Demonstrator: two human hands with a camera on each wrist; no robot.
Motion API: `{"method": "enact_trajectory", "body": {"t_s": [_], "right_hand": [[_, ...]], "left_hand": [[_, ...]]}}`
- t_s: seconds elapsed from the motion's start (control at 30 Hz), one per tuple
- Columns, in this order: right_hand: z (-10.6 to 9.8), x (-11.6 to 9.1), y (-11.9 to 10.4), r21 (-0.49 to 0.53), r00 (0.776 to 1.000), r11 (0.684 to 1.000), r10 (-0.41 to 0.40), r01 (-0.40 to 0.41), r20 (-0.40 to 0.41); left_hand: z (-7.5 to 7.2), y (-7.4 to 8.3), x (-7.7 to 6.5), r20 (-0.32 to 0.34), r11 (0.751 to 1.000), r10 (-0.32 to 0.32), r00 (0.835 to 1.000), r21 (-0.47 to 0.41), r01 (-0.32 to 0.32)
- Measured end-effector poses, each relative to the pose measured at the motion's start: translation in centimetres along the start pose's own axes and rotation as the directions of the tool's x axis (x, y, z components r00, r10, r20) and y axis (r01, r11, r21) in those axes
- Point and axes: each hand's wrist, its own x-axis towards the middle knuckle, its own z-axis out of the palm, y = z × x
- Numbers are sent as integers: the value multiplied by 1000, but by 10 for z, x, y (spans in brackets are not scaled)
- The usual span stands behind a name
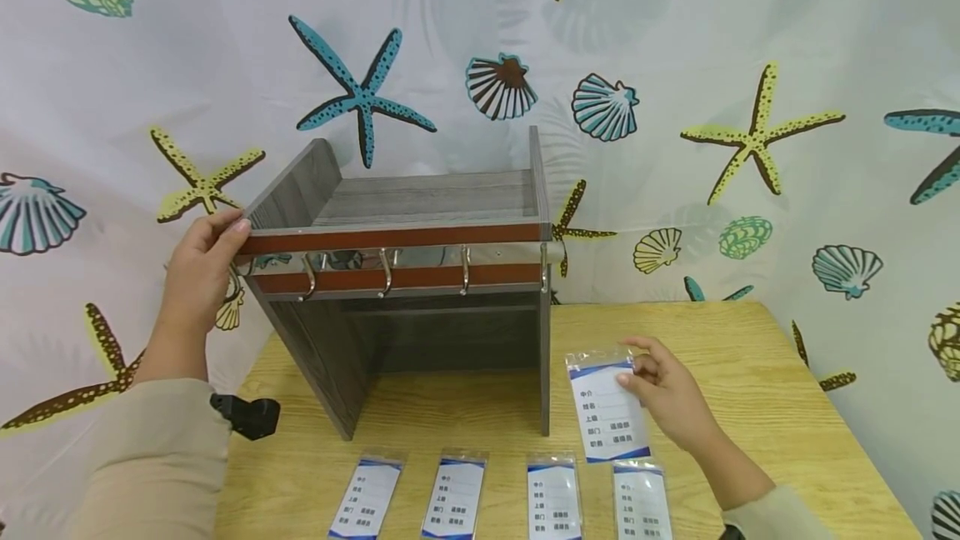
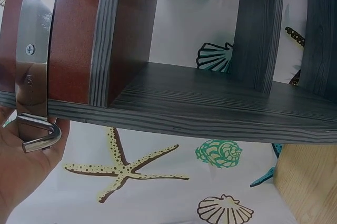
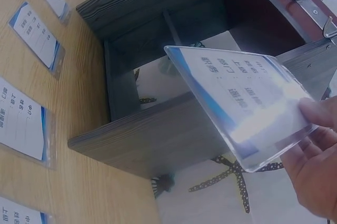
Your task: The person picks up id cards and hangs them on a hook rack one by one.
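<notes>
My left hand [image 1: 197, 273] grips the upper left front corner of a grey wooden shelf unit [image 1: 315, 361], beside the end hook of its metal hook rail [image 2: 32, 71]. The unit has reddish-brown front strips and stands on the table. To its right, my right hand [image 1: 667, 398] pinches a name badge [image 1: 606, 411] in a clear plastic sleeve by its upper right edge. The badge is raised, with its printed side towards the head camera. Glare covers part of the badge [image 3: 247, 103] in the right wrist view, where the thumb lies on its face.
Several similar badges lie in a row along the near part of the wooden table [image 1: 720, 373], one of them a badge [image 1: 553, 498] near the middle. Silver hooks [image 1: 386, 273] stick out from the shelf's front. A curtain [image 1: 450, 15] with starfish and shells hangs behind.
</notes>
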Motion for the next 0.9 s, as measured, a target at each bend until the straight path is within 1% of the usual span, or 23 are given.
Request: {"method": "enact_trajectory", "body": {"t_s": [0.17, 0.37, 0.53, 0.63, 0.9], "right_hand": [[1, 4, -7, 22, 1000, 1000, -21, 21, 4], [3, 8, -16, 30, 997, 997, -74, 75, -7], [4, 11, -23, 37, 992, 992, -123, 123, -7], [5, 12, -27, 39, 990, 989, -142, 142, -6], [7, 15, -42, 27, 987, 986, -162, 162, -13]], "left_hand": [[0, 0, 1, -8, 1000, 0, 1000, -4, 0], [0, 1, 1, -7, 999, -28, 1000, 21, 28], [0, 1, 1, -1, 999, -28, 1000, 28, 28], [-1, 1, 1, 5, 1000, -22, 1000, 16, 22], [0, 0, 2, 9, 1000, -23, 1000, -20, 23]]}}
